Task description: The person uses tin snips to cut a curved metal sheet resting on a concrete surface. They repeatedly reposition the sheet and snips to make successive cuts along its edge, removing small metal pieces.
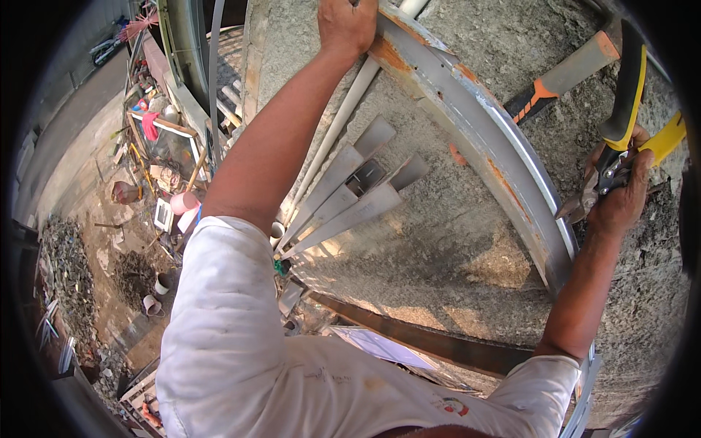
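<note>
The metal channel [475, 131] is gripped at its top by the left hand [347, 25]; tin snips [621, 146], clasped in the right hand [621, 197], bite its lower edge.

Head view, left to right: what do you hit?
Rubble pile → pink bucket → left hand on the rusty metal channel → hammer handle → right hand gripping yellow-handled snips.

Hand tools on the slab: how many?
2. Yellow-handled snips gripped in the right hand, jaws at the metal channel; an orange-and-black-handled tool lying on the concrete beyond the channel. Its head is out of view.
</note>
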### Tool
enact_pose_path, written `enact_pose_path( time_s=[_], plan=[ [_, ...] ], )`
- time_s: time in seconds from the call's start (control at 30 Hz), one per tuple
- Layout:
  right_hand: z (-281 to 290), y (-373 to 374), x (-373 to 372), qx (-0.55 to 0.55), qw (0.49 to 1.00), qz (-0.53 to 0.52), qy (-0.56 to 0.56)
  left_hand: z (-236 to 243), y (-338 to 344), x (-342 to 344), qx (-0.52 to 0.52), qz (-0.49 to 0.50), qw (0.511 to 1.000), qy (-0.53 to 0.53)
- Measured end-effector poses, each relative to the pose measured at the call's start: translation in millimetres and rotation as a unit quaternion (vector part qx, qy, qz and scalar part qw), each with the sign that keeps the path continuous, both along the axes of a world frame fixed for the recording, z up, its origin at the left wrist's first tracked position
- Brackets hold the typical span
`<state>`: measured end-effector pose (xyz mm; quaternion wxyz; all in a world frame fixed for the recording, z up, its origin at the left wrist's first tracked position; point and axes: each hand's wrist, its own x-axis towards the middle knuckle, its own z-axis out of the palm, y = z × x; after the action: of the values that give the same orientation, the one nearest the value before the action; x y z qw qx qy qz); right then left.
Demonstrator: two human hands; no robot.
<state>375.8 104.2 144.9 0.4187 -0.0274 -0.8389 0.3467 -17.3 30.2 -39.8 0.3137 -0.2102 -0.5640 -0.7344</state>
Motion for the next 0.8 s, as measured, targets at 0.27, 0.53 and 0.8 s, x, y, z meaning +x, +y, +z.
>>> enact_pose_path(
  time_s=[0.27,0.53,0.8],
  plan=[
    [-1,2,-3,0.013,1.0,0.002,0.003,4,-34,-8,-0.076,-0.314,0.928,-0.186],
    [1,1,-3,0.001,1.0,0.008,-0.009,-31,6,-42,-0.124,-0.219,0.968,0.003],
    [1,1,-3,0.013,1.0,-0.002,-0.004,-25,3,-21,-0.162,-0.054,0.984,-0.038]
  ],
)
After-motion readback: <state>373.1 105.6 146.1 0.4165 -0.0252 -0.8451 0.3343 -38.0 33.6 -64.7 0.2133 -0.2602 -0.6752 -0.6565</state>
